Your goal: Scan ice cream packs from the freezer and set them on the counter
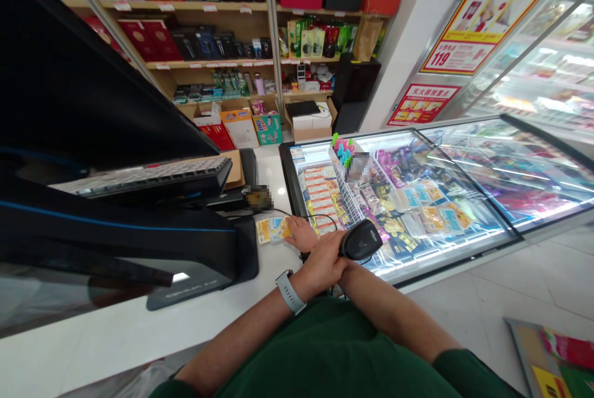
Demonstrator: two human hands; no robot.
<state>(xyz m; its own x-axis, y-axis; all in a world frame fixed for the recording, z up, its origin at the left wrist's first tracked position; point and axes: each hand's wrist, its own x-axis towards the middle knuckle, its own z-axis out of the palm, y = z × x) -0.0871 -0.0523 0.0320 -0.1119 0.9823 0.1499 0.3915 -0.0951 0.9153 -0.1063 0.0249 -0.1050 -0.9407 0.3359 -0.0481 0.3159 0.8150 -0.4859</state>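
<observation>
The step in hand looks to be handling small goods at a checkout with a scanner at the ready. Near the middle of the frame, flat yellow, white and pale-blue plastic packets point(263, 231) lie in a short row on the white, smooth-topped table point(269, 268). The right hand point(302, 234) reaches in under the other wrist, fingers partly bent, its tips on the packet at the row's right end; whether they pinch it or merely press it, I cannot tell. The left hand point(325, 259), with a pale grey watch point(290, 293) at its wrist, is closed around the handle of a black plastic barcode scanner point(364, 241), whose wide head lies right of the packets, over the edge of the lit, glass-topped freezer point(288, 181). A bulky black sales terminal point(185, 243) fills the left of the frame.

The forearms cross, so the next move, I judge, calls for bringing scanner head and packet face into line, without the right wrist blocking the way, and for keeping the thin packets flat so their print stays readable.
</observation>
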